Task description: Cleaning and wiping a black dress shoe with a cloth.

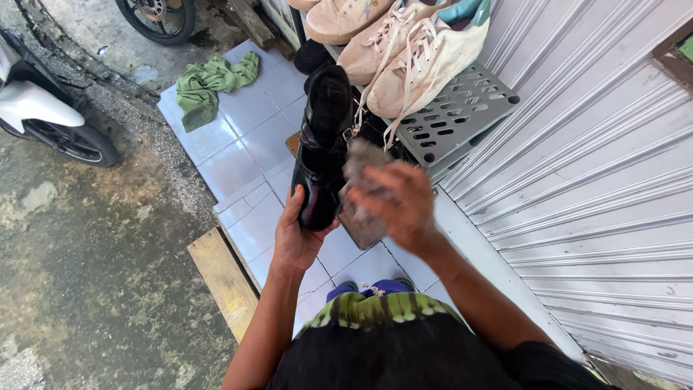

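Note:
My left hand [294, 235] grips a glossy black shoe [323, 152] from below, holding it upright in front of me. A grey-brown cloth [363, 160] is bunched in my right hand [398, 204], pressed against the shoe's right side. The cloth looks blurred. Just behind the shoe, pale pink and white lace-up sneakers [404, 54] rest on a grey perforated plastic rack [462, 108].
A corrugated metal shutter [599, 188] runs along the right. White floor tiles [238, 152] lie below, with a green rag [206, 83] on them. A wooden plank [224, 282] borders the tiles. A scooter [43, 108] and a wheel [155, 18] stand on the concrete at left.

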